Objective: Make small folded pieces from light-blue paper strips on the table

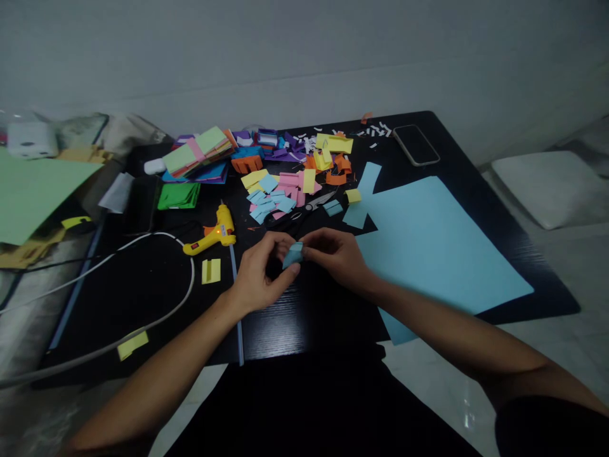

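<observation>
Left hand (259, 273): one; thumb and fingers gripping small folded blue paper (292, 254), held between hands above black table (304, 327). Right hand (340, 255): one; fingertips pinching paper's right edge. Handling, as judged: left grip light and steady; right fingertips pressing along crease, edges kept aligned. Count: green paper bundle (179, 196), one; yellow glue gun (216, 235), one; blue pieces (287, 204), heaped, overlapping, uncountable; scissors (321, 202), one pair; phone (417, 145), one; large blue sheet (442, 244), one.
</observation>
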`<state>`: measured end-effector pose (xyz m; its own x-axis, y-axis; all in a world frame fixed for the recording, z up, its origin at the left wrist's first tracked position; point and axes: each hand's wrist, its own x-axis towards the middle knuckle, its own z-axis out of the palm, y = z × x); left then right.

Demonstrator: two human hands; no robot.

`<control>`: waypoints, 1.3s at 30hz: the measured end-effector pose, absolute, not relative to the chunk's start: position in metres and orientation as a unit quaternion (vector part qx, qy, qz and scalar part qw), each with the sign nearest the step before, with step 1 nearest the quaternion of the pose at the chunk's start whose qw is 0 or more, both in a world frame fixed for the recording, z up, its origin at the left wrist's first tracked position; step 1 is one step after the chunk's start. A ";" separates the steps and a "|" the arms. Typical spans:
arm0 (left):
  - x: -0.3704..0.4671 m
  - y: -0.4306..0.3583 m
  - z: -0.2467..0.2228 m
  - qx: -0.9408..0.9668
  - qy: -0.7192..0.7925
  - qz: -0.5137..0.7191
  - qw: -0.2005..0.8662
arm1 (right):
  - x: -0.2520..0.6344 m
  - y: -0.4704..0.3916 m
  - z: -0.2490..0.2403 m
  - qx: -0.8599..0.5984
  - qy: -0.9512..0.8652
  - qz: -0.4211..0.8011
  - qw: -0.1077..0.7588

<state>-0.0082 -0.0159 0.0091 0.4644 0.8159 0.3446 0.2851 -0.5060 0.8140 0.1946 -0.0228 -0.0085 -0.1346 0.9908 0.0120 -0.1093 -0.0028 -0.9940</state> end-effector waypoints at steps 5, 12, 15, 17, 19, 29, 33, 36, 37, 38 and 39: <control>-0.011 -0.016 0.012 0.772 0.347 0.379 0.373 | 0.195 -0.023 -0.009 -0.431 -0.504 0.562 0.494; -0.011 -0.015 0.014 0.795 0.342 0.367 0.341 | 0.196 -0.023 -0.008 -0.437 -0.514 0.556 0.485; -0.009 -0.015 0.012 0.765 0.365 0.381 0.369 | 0.197 -0.022 -0.008 -0.428 -0.521 0.559 0.482; -0.006 -0.014 0.010 0.722 0.392 0.393 0.413 | 0.197 -0.022 -0.008 -0.417 -0.525 0.563 0.483; -0.003 -0.013 0.009 0.688 0.407 0.390 0.457 | 0.197 -0.022 -0.008 -0.404 -0.526 0.567 0.488; 0.002 -0.015 0.010 0.658 0.385 0.372 0.529 | 0.194 -0.025 -0.005 -0.420 -0.522 0.555 0.494; 0.001 -0.014 0.006 0.658 0.398 0.369 0.522 | 0.194 -0.026 -0.004 -0.416 -0.527 0.547 0.499; 0.000 -0.013 0.006 0.660 0.398 0.366 0.521 | 0.193 -0.027 -0.004 -0.427 -0.537 0.535 0.492; 0.000 -0.013 0.006 0.662 0.396 0.366 0.520 | 0.193 -0.027 -0.004 -0.431 -0.538 0.532 0.492; -0.001 -0.014 0.006 0.666 0.392 0.367 0.518 | 0.194 -0.027 -0.004 -0.433 -0.535 0.531 0.494; -0.002 -0.014 0.006 0.672 0.384 0.366 0.517 | 0.194 -0.026 -0.004 -0.435 -0.529 0.533 0.496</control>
<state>-0.0018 -0.0142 0.0063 0.4371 0.8945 0.0938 0.1379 -0.1697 0.9758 0.1936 -0.0260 -0.0045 -0.1294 0.9897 0.0607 -0.0683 0.0521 -0.9963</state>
